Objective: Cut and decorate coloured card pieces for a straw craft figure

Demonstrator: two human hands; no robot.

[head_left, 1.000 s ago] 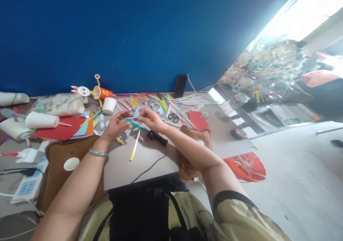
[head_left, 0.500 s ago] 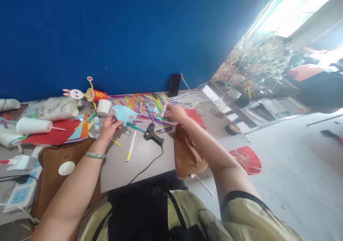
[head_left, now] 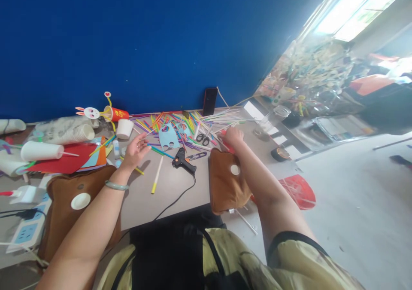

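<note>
My left hand (head_left: 137, 151) hovers over the table's left part, fingers apart and holding nothing. To its right a light blue paper cutout with holes (head_left: 169, 136) lies on the pile of coloured sticks (head_left: 154, 121). Over a piece of red paper (head_left: 228, 145) is my right hand (head_left: 234, 136), its fingers curled; what they hold, if anything, is hidden. Black-handled scissors (head_left: 202, 139) lie between the cutout and my right hand. A black glue gun (head_left: 184, 163) rests in front, near a purple-handled tool (head_left: 197, 156) and a white-and-yellow stick (head_left: 157, 176).
Brown cushions (head_left: 228, 180) lie on both sides. At left are paper cups (head_left: 125, 129), a red cup with a rabbit face (head_left: 117, 114), coloured paper (head_left: 67, 159) and a power strip (head_left: 27, 234). A dark phone-like slab (head_left: 210, 102) leans against the blue wall (head_left: 161, 45).
My left hand has let go of the blue cutout, which now lies farther right on the sticks. My right hand has moved right, from beside the scissors onto the red paper, uncovering the scissors.
</note>
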